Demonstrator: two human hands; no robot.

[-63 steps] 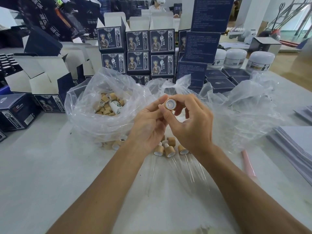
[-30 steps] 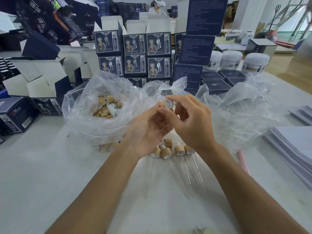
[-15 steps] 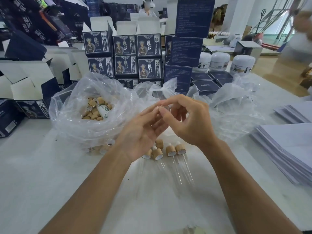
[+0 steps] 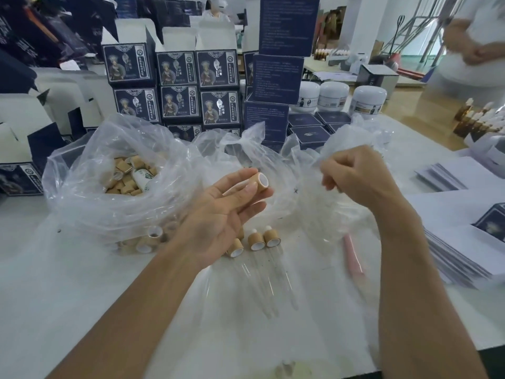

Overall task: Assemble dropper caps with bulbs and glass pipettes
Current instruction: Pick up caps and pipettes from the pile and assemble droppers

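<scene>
My left hand [image 4: 221,214] holds a bamboo-coloured dropper cap [image 4: 259,182] between thumb and fingertips, its white-lined open end facing right. My right hand [image 4: 358,181] is apart from it, fingers curled, over the crumpled clear bag [image 4: 325,222] on the right. I cannot see anything in its fingers. Three assembled droppers lie on the table below my left hand, with caps [image 4: 255,242] side by side and glass pipettes [image 4: 269,285] pointing toward me. A clear bag of loose caps [image 4: 128,176] sits to the left.
Stacked dark blue boxes [image 4: 177,88] and white jars [image 4: 333,97] line the back of the table. Paper stacks [image 4: 459,255] lie at the right, with a pink tube [image 4: 352,255] beside the bag. A person [image 4: 475,50] stands at the far right behind amber bottles [image 4: 475,119].
My hands were together on the cap. My right hand has let go and moved right over the bag. The left keeps the cap, and the view has turned right.
</scene>
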